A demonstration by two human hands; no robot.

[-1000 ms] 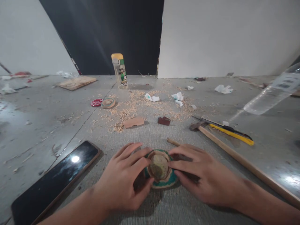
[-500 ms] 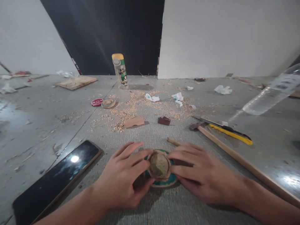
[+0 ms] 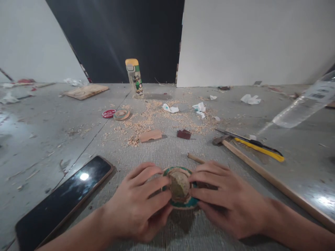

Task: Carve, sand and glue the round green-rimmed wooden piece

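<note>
Between my hands is a round wooden piece (image 3: 184,204) with a teal-green painted border, and a raised ring around a dull greenish-grey centre. My left hand (image 3: 143,200) grips its left side, fingertips pressed on the raised ring and the thumb low at the near edge. From the right, my right hand (image 3: 225,195) holds the other side with bent fingers on the ring and border. The fingers cover both side edges of the piece. Just beyond my right fingers a thin wooden stick (image 3: 195,158) pokes out, its near end hidden.
A phone (image 3: 65,198) lies at left. A hammer (image 3: 256,169) and a yellow-handled cutter (image 3: 259,150) lie at right. Ahead are a wood block (image 3: 150,136), a dark red-brown piece (image 3: 184,134), shavings (image 3: 146,118) and a standing bottle (image 3: 134,78). A clear plastic bottle (image 3: 295,109) is at far right.
The round piece's raised centre has shifted slightly to the right and shows more of its pale surface. My left fingers have moved a little inward over it; my right hand stays about in place.
</note>
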